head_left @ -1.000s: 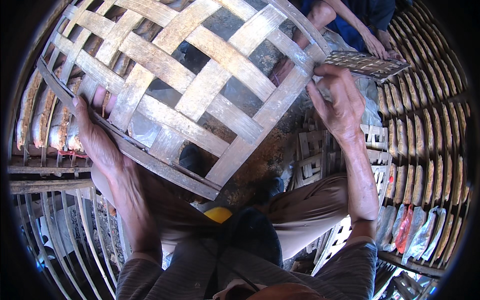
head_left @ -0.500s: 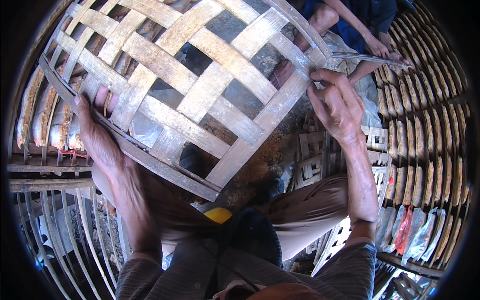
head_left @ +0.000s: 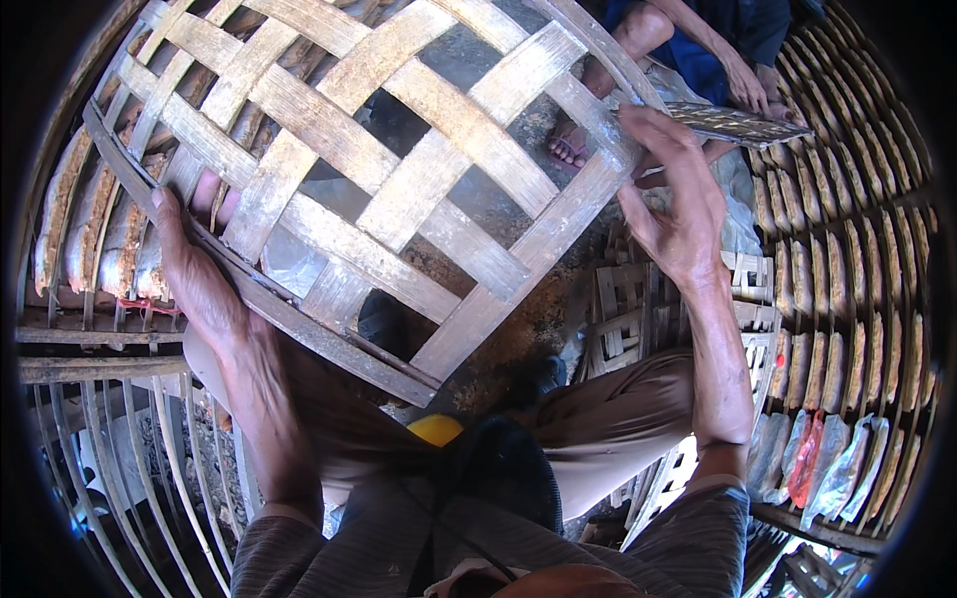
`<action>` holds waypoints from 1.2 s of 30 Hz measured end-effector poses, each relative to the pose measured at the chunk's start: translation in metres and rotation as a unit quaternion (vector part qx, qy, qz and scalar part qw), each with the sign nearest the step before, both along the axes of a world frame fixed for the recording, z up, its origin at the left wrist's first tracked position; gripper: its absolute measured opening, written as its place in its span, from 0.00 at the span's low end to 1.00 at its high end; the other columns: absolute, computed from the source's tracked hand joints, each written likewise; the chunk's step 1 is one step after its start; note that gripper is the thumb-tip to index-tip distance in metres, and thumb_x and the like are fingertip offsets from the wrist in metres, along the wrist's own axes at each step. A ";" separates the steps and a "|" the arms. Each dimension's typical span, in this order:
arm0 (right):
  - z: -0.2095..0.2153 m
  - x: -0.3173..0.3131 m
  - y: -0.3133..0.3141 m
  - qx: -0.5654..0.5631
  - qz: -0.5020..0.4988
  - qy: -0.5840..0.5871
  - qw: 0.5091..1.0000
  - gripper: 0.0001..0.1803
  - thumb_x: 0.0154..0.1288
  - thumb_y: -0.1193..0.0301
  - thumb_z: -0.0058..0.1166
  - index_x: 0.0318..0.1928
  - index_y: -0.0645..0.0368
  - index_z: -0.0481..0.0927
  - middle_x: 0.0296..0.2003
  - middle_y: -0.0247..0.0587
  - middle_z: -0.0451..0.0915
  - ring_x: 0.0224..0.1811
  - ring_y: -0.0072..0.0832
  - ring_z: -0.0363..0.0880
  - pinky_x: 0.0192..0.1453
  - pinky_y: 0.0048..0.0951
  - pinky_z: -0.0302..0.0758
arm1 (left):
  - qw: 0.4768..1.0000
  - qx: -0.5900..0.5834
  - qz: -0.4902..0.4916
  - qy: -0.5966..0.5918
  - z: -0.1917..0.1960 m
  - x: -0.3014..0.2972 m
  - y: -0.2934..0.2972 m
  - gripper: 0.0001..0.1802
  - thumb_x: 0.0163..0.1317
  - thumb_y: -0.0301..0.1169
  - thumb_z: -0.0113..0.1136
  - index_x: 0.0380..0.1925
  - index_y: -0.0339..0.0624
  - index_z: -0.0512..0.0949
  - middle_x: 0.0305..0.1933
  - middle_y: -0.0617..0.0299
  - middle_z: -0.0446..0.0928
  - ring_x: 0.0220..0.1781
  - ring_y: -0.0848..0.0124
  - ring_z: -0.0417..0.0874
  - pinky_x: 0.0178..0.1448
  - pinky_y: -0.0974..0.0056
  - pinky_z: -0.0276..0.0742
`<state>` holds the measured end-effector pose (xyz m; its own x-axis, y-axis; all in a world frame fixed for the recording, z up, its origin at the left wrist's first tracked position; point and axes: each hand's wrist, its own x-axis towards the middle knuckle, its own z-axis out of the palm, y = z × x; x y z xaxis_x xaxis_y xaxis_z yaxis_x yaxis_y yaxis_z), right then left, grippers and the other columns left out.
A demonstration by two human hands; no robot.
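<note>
A large woven bamboo tray (head_left: 399, 179), made of wide flat strips crossed in an open lattice with a curved rim, is held up in front of the person and fills the far and left part of the view. The left hand (head_left: 194, 269) is clamped on the tray's near left rim, thumb lying along the top of the rim and fingers (head_left: 214, 194) wrapped underneath, showing through the gaps in the weave. The right hand (head_left: 678, 209) grips the tray's right edge, fingers curled over the rim where the strips end. Through the open weave a patch of dark ground shows. At the far right another person's hand (head_left: 743, 85) rests by a small flat woven mat (head_left: 733, 122), and that person's bare foot (head_left: 570, 145) shows just beyond the tray's rim. To the right, rows of flat pale pieces lie on a slatted drying rack (head_left: 847, 299), with a few clear plastic packets (head_left: 827, 458) at its near end. On the far left, more long pale pieces (head_left: 85, 219) lie on slats just behind the tray. A yellow object (head_left: 435, 430) sits near the person's lap.
</note>
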<state>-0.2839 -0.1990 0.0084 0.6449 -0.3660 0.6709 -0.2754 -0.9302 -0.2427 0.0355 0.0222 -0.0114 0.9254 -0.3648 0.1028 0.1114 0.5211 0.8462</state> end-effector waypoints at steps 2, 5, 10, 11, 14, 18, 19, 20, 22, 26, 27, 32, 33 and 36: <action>0.004 -0.002 -0.001 -0.080 -0.024 0.046 0.995 0.27 0.54 0.81 0.69 0.57 0.55 0.84 0.58 0.37 0.83 0.46 0.37 0.89 0.50 0.32 0.89 | 1.000 0.007 0.006 -0.003 0.000 0.000 0.000 0.24 0.78 0.48 0.56 0.61 0.40 0.72 0.49 0.51 0.85 0.45 0.66 0.88 0.47 0.62 0.88; 0.000 -0.007 0.000 -0.090 -0.066 0.076 0.991 0.30 0.54 0.80 0.69 0.60 0.51 0.84 0.60 0.35 0.83 0.48 0.35 0.88 0.50 0.31 0.89 | 1.000 0.022 0.013 -0.013 0.001 -0.002 -0.002 0.25 0.78 0.48 0.56 0.62 0.40 0.71 0.50 0.51 0.84 0.46 0.66 0.87 0.48 0.62 0.88; 0.017 0.003 0.006 -0.264 -0.083 0.156 0.948 0.30 0.54 0.78 0.70 0.61 0.47 0.84 0.62 0.33 0.83 0.57 0.30 0.86 0.62 0.40 0.84 | 0.999 0.037 0.026 -0.027 0.000 0.002 0.001 0.27 0.77 0.49 0.57 0.63 0.40 0.70 0.51 0.50 0.84 0.48 0.67 0.86 0.48 0.62 0.87; 0.015 0.000 0.004 -0.288 -0.074 0.164 0.940 0.30 0.55 0.77 0.69 0.61 0.47 0.84 0.63 0.33 0.83 0.58 0.30 0.86 0.65 0.42 0.82 | 0.999 0.037 0.024 -0.027 -0.001 0.002 0.000 0.27 0.77 0.49 0.57 0.64 0.40 0.70 0.51 0.50 0.83 0.48 0.67 0.86 0.48 0.62 0.86; -0.001 -0.011 -0.013 -0.316 -0.033 0.110 0.942 0.30 0.58 0.75 0.68 0.63 0.46 0.83 0.64 0.33 0.82 0.62 0.29 0.83 0.73 0.49 0.75 | 1.000 0.022 0.011 -0.019 -0.002 0.003 0.000 0.25 0.78 0.48 0.56 0.62 0.41 0.71 0.51 0.49 0.84 0.48 0.66 0.86 0.47 0.62 0.87; 0.010 -0.018 -0.008 -0.272 -0.035 0.079 0.958 0.24 0.62 0.72 0.65 0.60 0.47 0.85 0.60 0.31 0.85 0.65 0.30 0.82 0.76 0.50 0.71 | 0.999 0.021 -0.021 -0.011 -0.002 0.007 0.003 0.25 0.80 0.45 0.52 0.67 0.40 0.68 0.54 0.50 0.81 0.53 0.63 0.85 0.54 0.59 0.86; 0.013 -0.010 -0.002 -0.269 -0.055 0.081 0.958 0.22 0.63 0.71 0.65 0.58 0.48 0.87 0.59 0.31 0.86 0.65 0.31 0.82 0.76 0.50 0.72 | 0.999 0.016 -0.031 -0.008 -0.003 0.008 0.003 0.25 0.80 0.45 0.52 0.66 0.39 0.69 0.54 0.50 0.81 0.53 0.63 0.85 0.53 0.59 0.87; 0.017 -0.002 0.004 -0.266 -0.075 0.082 0.957 0.20 0.63 0.70 0.64 0.56 0.48 0.88 0.58 0.31 0.87 0.65 0.31 0.83 0.75 0.51 0.73 | 0.999 0.010 -0.041 -0.005 -0.003 0.007 0.004 0.25 0.80 0.45 0.52 0.66 0.39 0.69 0.54 0.50 0.80 0.53 0.64 0.85 0.53 0.60 0.87; 0.020 0.001 0.007 -0.280 -0.050 0.112 0.952 0.16 0.64 0.71 0.64 0.53 0.52 0.89 0.55 0.32 0.88 0.63 0.32 0.84 0.69 0.45 0.80 | 0.999 0.016 -0.035 -0.015 -0.004 0.007 0.004 0.25 0.80 0.45 0.52 0.66 0.38 0.69 0.54 0.50 0.80 0.53 0.64 0.85 0.53 0.60 0.87; 0.017 -0.005 0.003 -0.315 -0.042 0.093 0.944 0.13 0.62 0.73 0.66 0.48 0.54 0.91 0.49 0.36 0.90 0.55 0.32 0.89 0.58 0.34 0.87 | 0.999 0.031 -0.010 -0.021 -0.001 0.003 0.001 0.25 0.80 0.45 0.52 0.66 0.38 0.69 0.54 0.51 0.80 0.52 0.65 0.84 0.54 0.60 0.87; 0.017 -0.006 0.000 -0.329 -0.045 0.071 0.941 0.12 0.61 0.73 0.67 0.46 0.54 0.91 0.46 0.37 0.91 0.52 0.32 0.91 0.54 0.31 0.89 | 0.999 0.031 -0.013 -0.023 -0.001 0.003 0.002 0.26 0.80 0.45 0.53 0.66 0.38 0.69 0.54 0.51 0.80 0.52 0.65 0.84 0.54 0.60 0.87; 0.021 -0.019 -0.005 -0.348 -0.073 0.059 0.933 0.11 0.56 0.70 0.74 0.25 0.55 0.82 0.33 0.35 0.90 0.38 0.30 0.93 0.33 0.27 0.86 | 0.999 0.029 -0.009 -0.016 -0.002 0.004 0.000 0.27 0.79 0.45 0.54 0.67 0.37 0.68 0.54 0.51 0.79 0.52 0.65 0.84 0.55 0.61 0.86; 0.022 -0.021 -0.004 -0.335 -0.086 0.067 0.936 0.15 0.56 0.69 0.76 0.22 0.55 0.79 0.31 0.34 0.89 0.37 0.29 0.92 0.30 0.27 0.84 | 1.000 0.025 -0.010 -0.015 -0.003 0.005 -0.001 0.28 0.79 0.45 0.54 0.67 0.37 0.68 0.54 0.51 0.79 0.53 0.65 0.84 0.54 0.61 0.86; 0.021 -0.016 -0.002 -0.263 -0.135 0.059 0.953 0.23 0.57 0.68 0.76 0.17 0.53 0.71 0.25 0.31 0.86 0.34 0.30 0.92 0.26 0.28 0.81 | 1.000 0.014 -0.015 -0.010 -0.006 0.004 -0.002 0.29 0.79 0.46 0.55 0.68 0.36 0.67 0.55 0.50 0.79 0.53 0.65 0.83 0.54 0.61 0.86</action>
<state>-0.3004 -0.2013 0.0299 0.6572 -0.1619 0.7361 -0.5188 -0.8057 0.2859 0.0392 0.0200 -0.0173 0.9123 -0.3947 0.1093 0.1099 0.4931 0.8630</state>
